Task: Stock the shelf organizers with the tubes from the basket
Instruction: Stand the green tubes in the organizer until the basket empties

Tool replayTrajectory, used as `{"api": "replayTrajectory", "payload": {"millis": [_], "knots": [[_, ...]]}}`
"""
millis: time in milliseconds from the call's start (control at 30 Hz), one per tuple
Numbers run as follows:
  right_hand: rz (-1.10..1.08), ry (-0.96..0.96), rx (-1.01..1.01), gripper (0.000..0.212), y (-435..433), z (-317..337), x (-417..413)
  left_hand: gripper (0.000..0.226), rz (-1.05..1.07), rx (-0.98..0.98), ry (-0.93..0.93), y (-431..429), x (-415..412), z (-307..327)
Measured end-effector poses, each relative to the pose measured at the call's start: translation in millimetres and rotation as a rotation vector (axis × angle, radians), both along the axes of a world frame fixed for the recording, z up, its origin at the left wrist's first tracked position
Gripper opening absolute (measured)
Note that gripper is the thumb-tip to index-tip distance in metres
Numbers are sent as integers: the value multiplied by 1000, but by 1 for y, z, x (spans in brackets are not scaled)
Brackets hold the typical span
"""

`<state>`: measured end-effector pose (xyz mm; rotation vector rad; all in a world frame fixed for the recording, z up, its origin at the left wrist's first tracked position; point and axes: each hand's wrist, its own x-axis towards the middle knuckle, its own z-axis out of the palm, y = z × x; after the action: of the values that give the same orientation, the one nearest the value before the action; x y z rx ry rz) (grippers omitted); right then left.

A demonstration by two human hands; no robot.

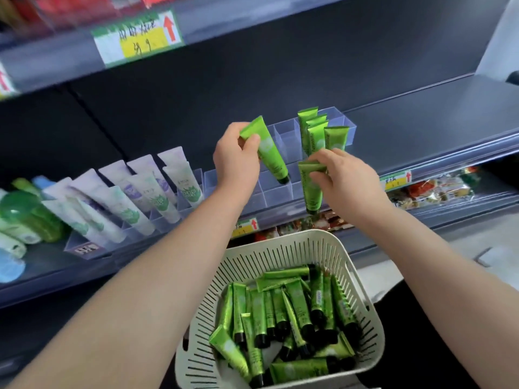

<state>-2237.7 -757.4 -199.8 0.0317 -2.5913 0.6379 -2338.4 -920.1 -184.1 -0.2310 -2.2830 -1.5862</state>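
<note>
Cream basket of glossy green, black-capped tubes; fingers of left hand and right hand each round one.

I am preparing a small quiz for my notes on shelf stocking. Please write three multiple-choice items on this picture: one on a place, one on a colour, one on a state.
1. Where is the basket?
A) on the top shelf
B) below the left hand and right hand, in front of the shelf
C) at the far left edge

2. What colour are the caps of the green tubes?
A) white
B) black
C) red

3. What do the two hands hold?
A) nothing
B) only the left holds a tube
C) one green tube each

Answers: 1 B, it sits under both forearms. 2 B, black caps show in the basket. 3 C, each hand pinches a tube over the clear organizer.
</note>
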Motion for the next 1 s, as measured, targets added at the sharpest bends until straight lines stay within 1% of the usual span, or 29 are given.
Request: {"api": "replayTrajectory", "payload": {"millis": [67,267,400,633,800,900,1000], "knots": [[-5,9,7,19,6,2,-3,17,29,-4,20,11,-17,5],[7,-27,2,24,20,-6,-12,16,22,-87,-4,42,-53,6],[29,-50,13,23,22,-11,-19,17,11,-242,15,57,-67,5],[75,-31,-34,23,32,-17,-25,21,2,-367,-112,68,-92,-19],[70,-34,-14,23,34,-16,-29,26,29,-356,-151,64,-95,-25],[69,-11,-9,24,27,-6,-31,32,13,-314,-120,55,-91,-19],[52,23,10,26,18,8,-36,32,7,-325,-68,40,-78,-13]]}}
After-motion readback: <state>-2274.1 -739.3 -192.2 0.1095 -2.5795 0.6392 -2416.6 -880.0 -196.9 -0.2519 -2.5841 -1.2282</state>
